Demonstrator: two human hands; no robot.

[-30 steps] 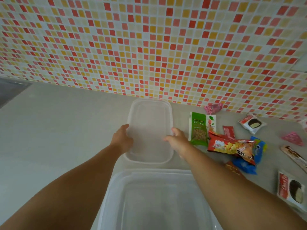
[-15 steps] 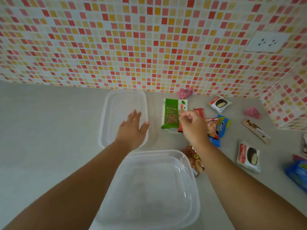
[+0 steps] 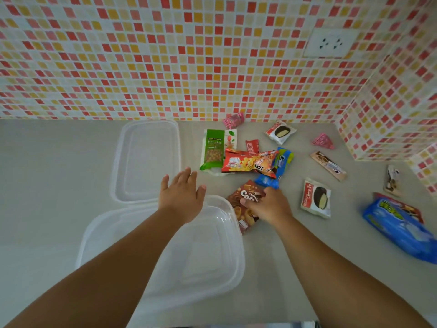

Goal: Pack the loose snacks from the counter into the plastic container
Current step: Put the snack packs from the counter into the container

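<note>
A clear plastic container (image 3: 227,261) sits open on the grey counter in front of me, and its lid (image 3: 146,159) lies flat behind it. My left hand (image 3: 182,197) hovers over the container's far rim with fingers spread, holding nothing. My right hand (image 3: 267,204) is closed on a brown chocolate snack pack (image 3: 246,209) that lies against the container's right edge. Beyond it are a green nut pack (image 3: 214,149), a red-orange chips bag (image 3: 248,162) and a blue cookie pack (image 3: 281,162).
More snacks are scattered to the right: two Choco Pie packs (image 3: 315,197) (image 3: 280,132), pink wrapped sweets (image 3: 322,140) (image 3: 234,119), a brown bar (image 3: 328,165), a large blue pack (image 3: 399,226). A tiled wall with a socket (image 3: 329,42) bounds the counter behind and right.
My right hand came back from the pile of snacks to the brown chocolate pack and closed on it. My left hand left the lid and moved right, over the container's rim.
</note>
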